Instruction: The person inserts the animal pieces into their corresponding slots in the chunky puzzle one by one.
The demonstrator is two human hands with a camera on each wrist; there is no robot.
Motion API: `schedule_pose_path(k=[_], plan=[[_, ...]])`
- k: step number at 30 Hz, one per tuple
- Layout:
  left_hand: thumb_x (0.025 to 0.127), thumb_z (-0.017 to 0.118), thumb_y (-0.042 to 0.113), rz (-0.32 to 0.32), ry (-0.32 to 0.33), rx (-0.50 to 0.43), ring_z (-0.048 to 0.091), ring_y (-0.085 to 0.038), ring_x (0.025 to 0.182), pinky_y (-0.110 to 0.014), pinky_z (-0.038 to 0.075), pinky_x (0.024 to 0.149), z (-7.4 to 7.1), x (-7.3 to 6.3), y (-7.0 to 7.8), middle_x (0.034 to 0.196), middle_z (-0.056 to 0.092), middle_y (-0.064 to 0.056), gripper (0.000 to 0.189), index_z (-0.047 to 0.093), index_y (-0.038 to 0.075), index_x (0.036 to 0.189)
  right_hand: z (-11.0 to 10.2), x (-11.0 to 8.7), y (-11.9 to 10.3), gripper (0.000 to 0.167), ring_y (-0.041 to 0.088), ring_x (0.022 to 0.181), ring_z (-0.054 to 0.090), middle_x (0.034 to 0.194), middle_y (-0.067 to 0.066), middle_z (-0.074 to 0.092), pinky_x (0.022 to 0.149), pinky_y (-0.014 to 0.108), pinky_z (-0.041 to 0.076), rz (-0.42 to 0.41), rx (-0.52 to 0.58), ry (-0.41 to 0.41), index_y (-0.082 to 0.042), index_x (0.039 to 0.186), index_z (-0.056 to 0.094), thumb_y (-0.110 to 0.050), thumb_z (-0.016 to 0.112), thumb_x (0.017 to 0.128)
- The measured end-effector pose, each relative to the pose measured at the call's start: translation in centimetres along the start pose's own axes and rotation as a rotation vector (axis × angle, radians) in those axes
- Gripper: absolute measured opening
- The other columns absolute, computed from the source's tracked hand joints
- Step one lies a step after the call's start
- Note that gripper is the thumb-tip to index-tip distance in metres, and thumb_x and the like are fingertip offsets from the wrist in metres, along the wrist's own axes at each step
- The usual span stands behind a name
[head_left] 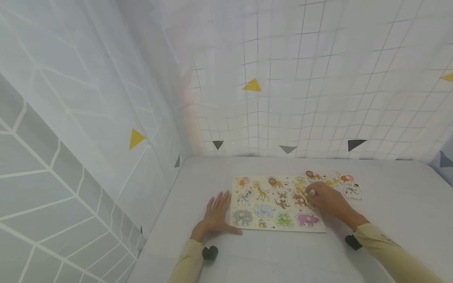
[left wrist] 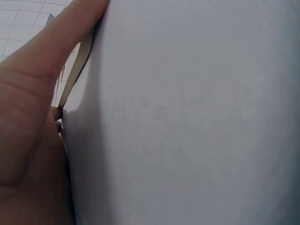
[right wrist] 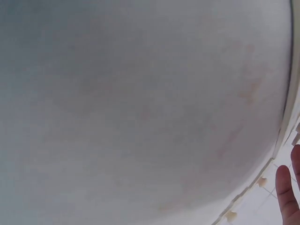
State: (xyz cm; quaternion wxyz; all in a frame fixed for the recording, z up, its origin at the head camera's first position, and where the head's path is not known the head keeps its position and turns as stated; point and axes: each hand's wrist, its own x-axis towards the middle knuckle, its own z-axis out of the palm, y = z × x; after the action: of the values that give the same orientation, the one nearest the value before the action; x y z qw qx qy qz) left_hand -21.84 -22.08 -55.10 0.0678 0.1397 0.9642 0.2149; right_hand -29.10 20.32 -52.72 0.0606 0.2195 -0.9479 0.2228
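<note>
A wooden animal peg puzzle board [head_left: 272, 226] lies flat on the table in the head view. My left hand [head_left: 215, 216] rests with spread, straight fingers at its left edge, the thumb along the front left corner. In the left wrist view the thumb [left wrist: 51, 47] lies beside the board's edge [left wrist: 75, 70]. My right hand [head_left: 330, 200] is over the board's right side and pinches a knobbed puzzle piece [head_left: 308, 197], tilted above the tiger picture; its animal is hidden. Elephant [head_left: 242, 217], hippo [head_left: 307, 220] and frog [head_left: 284, 220] pieces sit in the front row.
Loose pieces lie beyond the board's right corner: a lion [head_left: 314, 175], a monkey [head_left: 345, 178], a zebra [head_left: 353, 191] and a partly covered giraffe [head_left: 332, 182]. Patterned cloth walls [head_left: 283, 118] rise behind the white table [head_left: 269, 259] and on its left.
</note>
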Motion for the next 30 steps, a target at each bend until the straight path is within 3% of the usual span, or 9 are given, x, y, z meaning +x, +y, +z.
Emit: schedule_pose_path(k=[5,10,20,24,30], plan=[[0.064,0.085,0.072,0.006,-0.014,0.000,-0.003,-0.031,0.165,-0.059,-0.005,0.133,-0.2,0.0,0.0,0.177,0.002,-0.005,0.143,0.007,0.011,0.166,-0.3,0.3,-0.5,0.012,0.020,0.094,0.066,0.108,0.005,0.073,0.077,0.037,0.056,-0.021,-0.002,0.051,-0.017,0.107,0.070,-0.022,0.072,0.096],[0.063,0.085,0.072,0.005,-0.009,-0.008,-0.002,-0.032,0.165,-0.060,-0.004,0.133,-0.1,0.0,-0.1,0.177,0.003,-0.006,0.143,0.007,0.011,0.166,0.0,1.1,-0.8,0.009,0.015,0.088,0.065,0.098,-0.001,0.073,0.075,0.032,0.055,-0.077,0.009,0.117,-0.017,0.103,0.070,-0.018,0.074,0.094],[0.066,0.087,0.068,-0.011,-0.023,0.012,0.002,-0.034,0.165,-0.060,0.000,0.134,-1.1,-0.7,1.2,0.177,0.007,-0.008,0.139,0.010,0.009,0.166,0.5,2.5,-2.9,0.008,0.007,0.080,0.060,0.090,-0.007,0.072,0.071,0.027,0.051,-0.083,0.082,0.084,-0.018,0.098,0.071,-0.025,0.074,0.095],[0.066,0.087,0.068,-0.005,-0.021,0.017,0.003,-0.034,0.165,-0.060,0.001,0.134,-1.1,-0.7,1.2,0.176,0.007,-0.009,0.138,0.011,0.008,0.166,0.8,3.1,-3.8,0.012,0.005,0.077,0.059,0.088,-0.009,0.073,0.067,0.023,0.050,-0.127,0.071,0.102,-0.017,0.098,0.071,-0.028,0.074,0.096],[0.066,0.088,0.066,0.001,-0.022,0.026,0.003,-0.035,0.164,-0.061,0.001,0.133,-1.0,-0.6,1.0,0.176,0.008,-0.010,0.139,0.011,0.007,0.166,1.1,3.7,-5.3,0.005,0.010,0.080,0.060,0.085,-0.008,0.071,0.066,0.024,0.050,-0.170,0.033,0.155,-0.019,0.096,0.070,-0.021,0.074,0.095]])
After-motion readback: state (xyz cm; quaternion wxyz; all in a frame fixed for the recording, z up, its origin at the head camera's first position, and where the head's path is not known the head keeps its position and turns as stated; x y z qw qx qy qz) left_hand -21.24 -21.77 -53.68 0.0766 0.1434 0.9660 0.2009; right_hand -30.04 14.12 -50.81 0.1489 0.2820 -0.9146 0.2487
